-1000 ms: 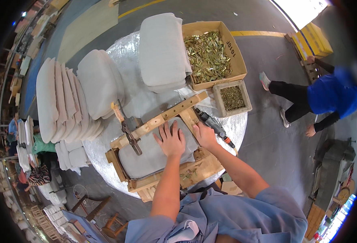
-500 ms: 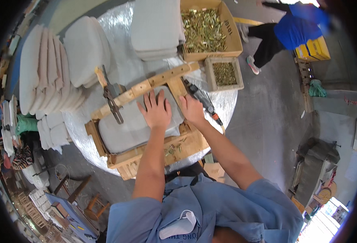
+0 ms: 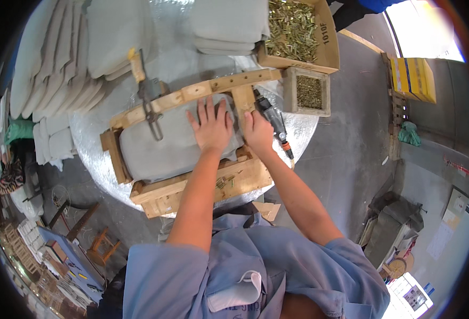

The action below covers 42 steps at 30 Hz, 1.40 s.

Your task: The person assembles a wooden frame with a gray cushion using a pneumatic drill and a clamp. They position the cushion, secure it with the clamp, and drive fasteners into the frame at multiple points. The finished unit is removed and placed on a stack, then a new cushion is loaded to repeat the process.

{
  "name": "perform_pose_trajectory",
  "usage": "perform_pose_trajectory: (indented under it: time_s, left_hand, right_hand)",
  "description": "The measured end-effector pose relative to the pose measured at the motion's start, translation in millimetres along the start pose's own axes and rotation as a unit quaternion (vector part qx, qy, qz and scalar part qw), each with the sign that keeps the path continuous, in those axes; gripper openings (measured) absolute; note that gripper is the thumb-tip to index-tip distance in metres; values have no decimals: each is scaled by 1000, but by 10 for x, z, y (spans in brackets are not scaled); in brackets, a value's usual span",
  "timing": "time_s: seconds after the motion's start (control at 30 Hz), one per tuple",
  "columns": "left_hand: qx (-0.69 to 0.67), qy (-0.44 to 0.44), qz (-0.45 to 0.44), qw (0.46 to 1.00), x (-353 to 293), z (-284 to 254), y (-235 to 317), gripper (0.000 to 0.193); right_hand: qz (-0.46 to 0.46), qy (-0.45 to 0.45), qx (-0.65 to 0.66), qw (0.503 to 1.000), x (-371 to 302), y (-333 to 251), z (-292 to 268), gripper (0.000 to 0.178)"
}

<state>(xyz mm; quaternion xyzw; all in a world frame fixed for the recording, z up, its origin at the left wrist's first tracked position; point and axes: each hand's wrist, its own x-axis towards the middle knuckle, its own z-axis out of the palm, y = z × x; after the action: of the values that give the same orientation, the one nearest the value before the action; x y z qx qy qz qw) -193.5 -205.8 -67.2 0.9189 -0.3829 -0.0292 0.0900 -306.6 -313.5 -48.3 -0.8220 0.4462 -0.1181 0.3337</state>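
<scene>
Co-worker [image 3: 351, 13] slipping toward the top edge of sight while the work is holding steady

Since half a second ago the worker's gaze seems to be swinging round, but both hands are keeping their places. On the left hand [image 3: 213, 127] the fingers are spreading wide, lying palm-down on the grey pad [image 3: 155, 159] and gripping nothing. On the right hand [image 3: 259, 132] the fingers are curling in at the crosspiece [image 3: 243, 102]; their far side is hiding, so I cannot tell whether they are really holding the wood.

Beneath the left palm, the pad is lying inside the wooden frame [image 3: 189, 94], with a metal clamp [image 3: 148, 108] reaching over it from the back rail. To my mind that steadiness is meaning the pad is being kept in position, with no new step beginning.

Farther out, small metal pieces [image 3: 225, 182] are lying on the front board, and a power tool [image 3: 271, 118] is resting just right of the crosspiece. Beyond, a tray of small fasteners [image 3: 324, 95] and a cardboard box [image 3: 327, 49] of metal pieces are sitting together, while stacked pads [image 3: 120, 37] are filling the table's far left.
</scene>
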Motion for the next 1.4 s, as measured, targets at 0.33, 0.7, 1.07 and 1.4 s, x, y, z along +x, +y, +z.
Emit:
perform_pose_trajectory:
  time_s: [0.33,0.7,1.07,1.4]
  left_hand:
    - [-225,33,96,969,-381,-137,-585,35]
    - [-224,146,-300,916,-1398,-932,-2961,68]
    - [-174,20,-204,963,-1079,-1088,-2524,47]
    - [-96,-69,-202,972,-952,-1148,-2897,71]
  right_hand:
    - [-5,9,-45,999,-157,-176,37,41]
    - [-176,21,-13,984,-27,-595,318,21]
    - [-274,120,-35,954,291,-961,106,37]
    - [-336,-91,-182,920,932,-1316,-17,59]
